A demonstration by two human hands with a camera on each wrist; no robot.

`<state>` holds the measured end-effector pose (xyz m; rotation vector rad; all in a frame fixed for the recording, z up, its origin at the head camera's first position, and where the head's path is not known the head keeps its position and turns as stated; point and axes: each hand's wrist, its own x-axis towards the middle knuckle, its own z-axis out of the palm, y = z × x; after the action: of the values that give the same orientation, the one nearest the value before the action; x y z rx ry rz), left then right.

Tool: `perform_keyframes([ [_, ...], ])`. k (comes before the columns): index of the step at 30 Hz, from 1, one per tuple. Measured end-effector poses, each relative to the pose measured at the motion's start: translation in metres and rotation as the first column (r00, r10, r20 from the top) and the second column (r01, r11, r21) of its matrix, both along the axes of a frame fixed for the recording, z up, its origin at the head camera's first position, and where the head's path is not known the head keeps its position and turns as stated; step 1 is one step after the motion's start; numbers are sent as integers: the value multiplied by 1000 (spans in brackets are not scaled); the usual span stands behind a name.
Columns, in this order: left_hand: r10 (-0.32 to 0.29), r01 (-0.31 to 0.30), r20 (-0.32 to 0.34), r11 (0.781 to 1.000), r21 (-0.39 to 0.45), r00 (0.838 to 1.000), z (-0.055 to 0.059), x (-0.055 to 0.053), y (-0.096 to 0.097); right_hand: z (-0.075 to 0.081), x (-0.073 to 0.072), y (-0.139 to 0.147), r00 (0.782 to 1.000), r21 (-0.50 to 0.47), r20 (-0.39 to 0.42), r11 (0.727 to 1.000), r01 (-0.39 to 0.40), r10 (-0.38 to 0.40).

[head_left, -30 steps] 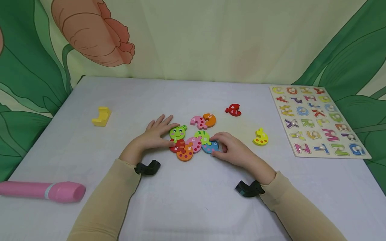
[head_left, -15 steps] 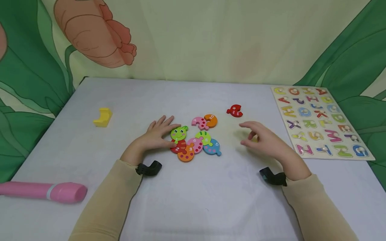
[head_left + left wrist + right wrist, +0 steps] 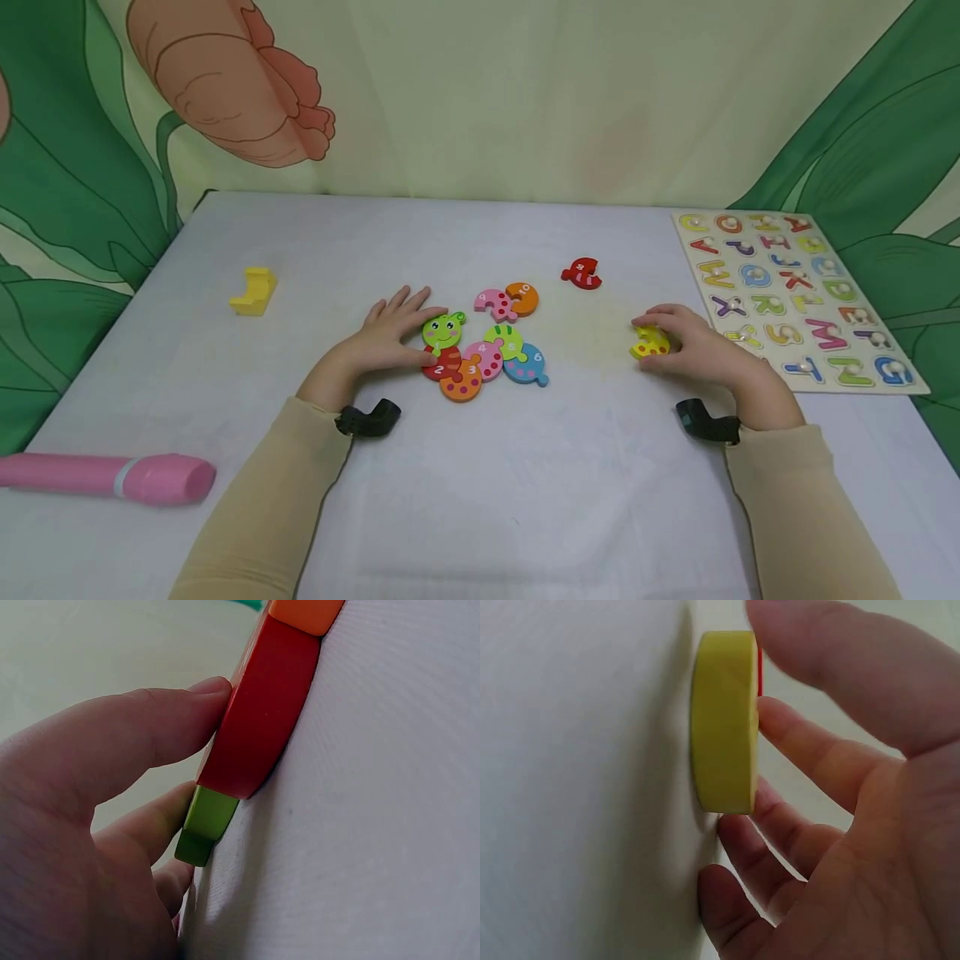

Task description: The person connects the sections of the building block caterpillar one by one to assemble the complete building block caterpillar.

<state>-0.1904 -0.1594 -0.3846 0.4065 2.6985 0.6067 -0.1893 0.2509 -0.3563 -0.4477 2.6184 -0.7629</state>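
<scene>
In the head view, wooden caterpillar puzzle pieces join in a curve: a green face piece, a red 2, an orange 3, a pink 4, a green 5 and a blue 6. My left hand has its fingers spread, thumb touching the red piece and index finger beside the face. To the right, my right hand has thumb and fingers curled round a yellow puzzle piece on the table. The hand covers part of that piece.
Joined pink 9 and orange 10 pieces lie behind the caterpillar. A red piece lies apart. A letter puzzle board stands at the right, a yellow block at the left. A pink cylinder-shaped thing lies front left.
My right hand has left the blue 6 piece and moved right to the yellow piece, its fingers now round it. My left hand stays in place.
</scene>
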Motion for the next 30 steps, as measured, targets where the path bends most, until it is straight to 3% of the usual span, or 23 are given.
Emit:
perform_keyframes([
  [8, -8, 8, -2, 1000, -3, 1000, 0, 0, 0, 0, 1, -5, 1000, 21, 1, 1000, 16, -16],
  [16, -15, 15, -3, 1000, 6, 1000, 1, 1, -1, 11, 11, -34, 1000, -66, -20, 998, 4, -5],
  [25, -13, 13, 4, 1000, 10, 1000, 1, 0, -1, 8, 17, -62, 1000, -180, 7, 984, -2, 3],
  [30, -10, 10, 6, 1000, 3, 1000, 0, 0, -1, 6, 21, -72, 998, -193, -1, 979, -63, 64],
])
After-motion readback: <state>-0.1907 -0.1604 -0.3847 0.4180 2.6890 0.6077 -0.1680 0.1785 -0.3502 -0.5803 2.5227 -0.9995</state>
